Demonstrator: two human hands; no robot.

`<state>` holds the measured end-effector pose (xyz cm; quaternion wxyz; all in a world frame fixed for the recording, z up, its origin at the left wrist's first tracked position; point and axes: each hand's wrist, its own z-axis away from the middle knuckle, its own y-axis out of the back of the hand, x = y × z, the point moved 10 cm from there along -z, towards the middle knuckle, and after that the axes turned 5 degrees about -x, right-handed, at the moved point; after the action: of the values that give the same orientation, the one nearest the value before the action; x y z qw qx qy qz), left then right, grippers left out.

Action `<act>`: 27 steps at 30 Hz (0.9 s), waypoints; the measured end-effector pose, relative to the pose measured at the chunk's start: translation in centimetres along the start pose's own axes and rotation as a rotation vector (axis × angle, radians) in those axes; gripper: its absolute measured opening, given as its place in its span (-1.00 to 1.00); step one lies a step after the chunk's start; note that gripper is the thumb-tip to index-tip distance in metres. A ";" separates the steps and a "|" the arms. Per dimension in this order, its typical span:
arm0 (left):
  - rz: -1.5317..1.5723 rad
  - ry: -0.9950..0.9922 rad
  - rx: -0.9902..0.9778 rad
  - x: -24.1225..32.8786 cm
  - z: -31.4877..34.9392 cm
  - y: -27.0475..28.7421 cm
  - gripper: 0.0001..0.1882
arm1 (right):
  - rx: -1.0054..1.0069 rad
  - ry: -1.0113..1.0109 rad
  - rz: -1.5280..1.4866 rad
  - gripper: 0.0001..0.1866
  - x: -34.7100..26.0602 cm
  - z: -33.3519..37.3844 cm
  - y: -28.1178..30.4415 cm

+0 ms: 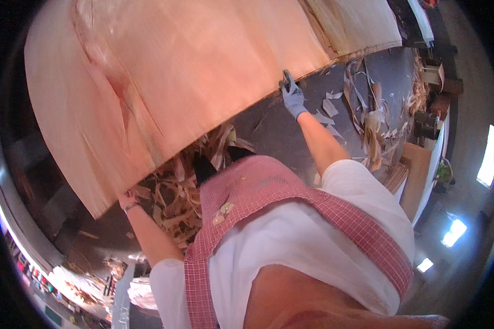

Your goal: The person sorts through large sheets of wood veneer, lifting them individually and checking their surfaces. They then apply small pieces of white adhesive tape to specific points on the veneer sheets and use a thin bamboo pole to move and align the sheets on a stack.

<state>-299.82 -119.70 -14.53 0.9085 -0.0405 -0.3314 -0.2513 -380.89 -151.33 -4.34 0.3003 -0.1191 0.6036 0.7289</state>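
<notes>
A large, thin sheet of pinkish-tan wood veneer (203, 66) spreads across the upper left, with a long wrinkled fold running down it. My left hand (128, 199), bare and with a band at the wrist, is closed on its near edge by the left corner; the fingers are partly hidden by the sheet. Farther right along the same edge, my right hand (293, 97) in a blue-grey glove with dark fingertips grips the veneer. Another paler veneer sheet (362, 27) lies at the far right of it.
Curled veneer scraps (173, 203) heap on the floor near my legs. Torn strips (373, 126) litter the dark floor to the right. Wooden boards (414, 170) stand at the right side. More scraps (79, 285) lie at the lower left.
</notes>
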 end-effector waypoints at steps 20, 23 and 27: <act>-2.082 -1.118 -0.564 -4.8 25.6 -35.0 -0.28 | 0.351 -0.304 0.338 -0.54 16.4 6.9 25.5; -2.122 -1.090 -0.539 -4.5 25.8 -35.3 -0.29 | 0.304 -0.092 0.312 -0.50 5.1 -2.2 24.7; -2.094 -1.085 -0.620 -4.9 25.4 -37.0 -0.31 | 0.366 0.100 0.417 -0.40 -7.9 -16.5 24.9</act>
<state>-335.66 -143.66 -1.30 -0.0378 -0.0685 -0.4663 -0.8812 -392.22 -171.60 15.99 0.1301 0.0281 0.7507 0.6470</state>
